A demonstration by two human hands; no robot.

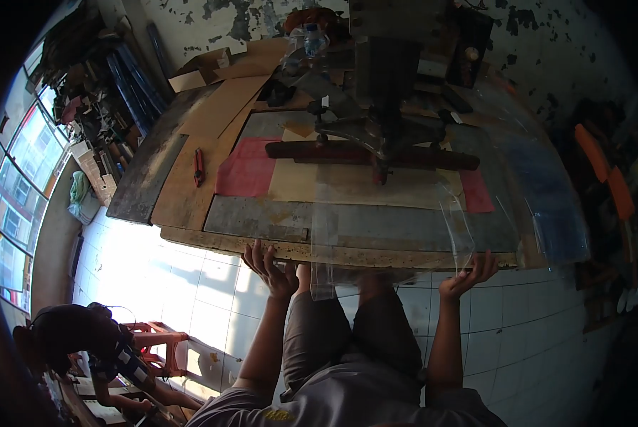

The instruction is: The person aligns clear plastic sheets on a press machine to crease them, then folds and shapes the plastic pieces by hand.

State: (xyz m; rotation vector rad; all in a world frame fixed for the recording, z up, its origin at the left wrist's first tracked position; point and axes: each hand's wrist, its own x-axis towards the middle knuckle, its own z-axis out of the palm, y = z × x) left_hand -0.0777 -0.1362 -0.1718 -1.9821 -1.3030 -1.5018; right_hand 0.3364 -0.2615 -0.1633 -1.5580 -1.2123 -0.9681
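Note:
My left hand (270, 269) is at the front edge of the worktable (262, 245), its fingers apart and resting against the wooden edge. Farther right, my right hand (470, 275) touches the same edge beside a clear plastic sheet (456, 220), its fingers bent, and whether it grips the sheet is unclear. The sheet lies over the table and hangs past its front. Above the table's middle stands a dark machine with a long bar (372, 154). Under the bar are a tan board (294, 181) and red pieces (244, 167).
A red cutter (199, 167) lies on brown cardboard (223, 107) at the left. A bottle (312, 41) stands at the back. Blue-tinted plastic (557, 220) hangs at the right corner. Another person (77, 334) bends beside a red stool (164, 349) at the lower left.

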